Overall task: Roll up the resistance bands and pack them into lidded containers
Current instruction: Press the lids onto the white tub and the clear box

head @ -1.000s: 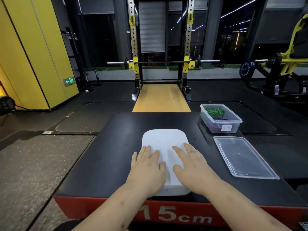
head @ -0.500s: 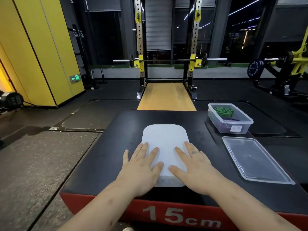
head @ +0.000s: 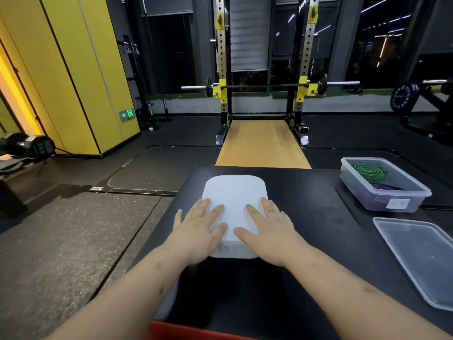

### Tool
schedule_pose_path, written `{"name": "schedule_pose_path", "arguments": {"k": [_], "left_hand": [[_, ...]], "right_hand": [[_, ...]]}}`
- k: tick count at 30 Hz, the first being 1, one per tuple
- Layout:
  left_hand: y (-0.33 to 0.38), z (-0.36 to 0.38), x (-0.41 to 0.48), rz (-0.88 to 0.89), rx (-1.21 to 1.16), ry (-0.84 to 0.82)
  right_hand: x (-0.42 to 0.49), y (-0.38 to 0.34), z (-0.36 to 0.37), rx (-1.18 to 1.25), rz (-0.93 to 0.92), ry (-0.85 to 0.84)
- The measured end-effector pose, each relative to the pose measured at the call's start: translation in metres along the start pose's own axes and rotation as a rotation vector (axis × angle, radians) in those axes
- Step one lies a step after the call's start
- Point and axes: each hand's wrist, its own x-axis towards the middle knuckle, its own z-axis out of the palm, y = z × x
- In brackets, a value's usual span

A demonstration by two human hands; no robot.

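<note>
Both the left hand (head: 196,235) and right hand (head: 268,233) lie flat with fingers spread, holding nothing, pressing the white lidded container (head: 234,192) under their fingertips, seemingly sealing it; next the open container (head: 382,190) beyond the right fingers needs its loose lid (head: 416,256).

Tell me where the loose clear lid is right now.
In the head view, the clear lid lies flat on the black platform at the person's right, just nearer than the open container holding rolled bands, apart from the right hand.
</note>
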Motion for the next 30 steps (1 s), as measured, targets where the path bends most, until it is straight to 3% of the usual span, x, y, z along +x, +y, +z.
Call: {"name": "schedule_pose_path", "arguments": {"k": [17, 30], "left_hand": [[-0.077, -0.021, 0.127, -0.009, -0.036, 0.028], [-0.075, -0.03, 0.138, -0.023, 0.022, 0.022]], "right_hand": [[0.152, -0.031, 0.007, 0.005, -0.022, 0.052], [0.16, -0.031, -0.003, -0.02, -0.033, 0.041]]}}
